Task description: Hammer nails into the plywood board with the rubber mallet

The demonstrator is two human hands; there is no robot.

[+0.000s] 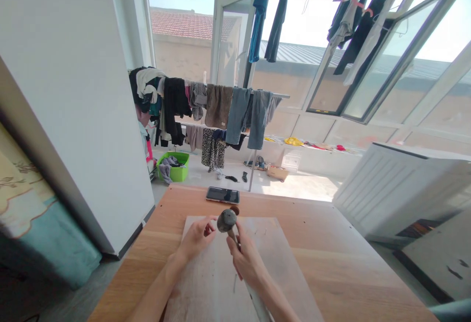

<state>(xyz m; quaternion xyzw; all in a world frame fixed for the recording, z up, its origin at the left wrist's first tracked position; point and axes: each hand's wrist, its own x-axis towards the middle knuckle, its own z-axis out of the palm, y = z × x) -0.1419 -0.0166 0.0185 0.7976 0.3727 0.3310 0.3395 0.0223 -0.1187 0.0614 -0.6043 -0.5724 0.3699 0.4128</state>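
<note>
Grey round-headed hammer (227, 220) stands upright over the pale wooden board (272, 263), near the table's middle. The right hand (246, 258) has its fingers wrapped tight round the handle. The left hand (196, 238) curls loosely, its fingertips (212, 225) close together just left of the head; whether they pinch anything cannot be told.

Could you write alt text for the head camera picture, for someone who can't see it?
A right hand grips a grey-headed hammer above a pale wooden board on a light wooden table, the left hand beside its head. A black phone lies beyond; laundry hangs on a rack by sunny windows.
</note>
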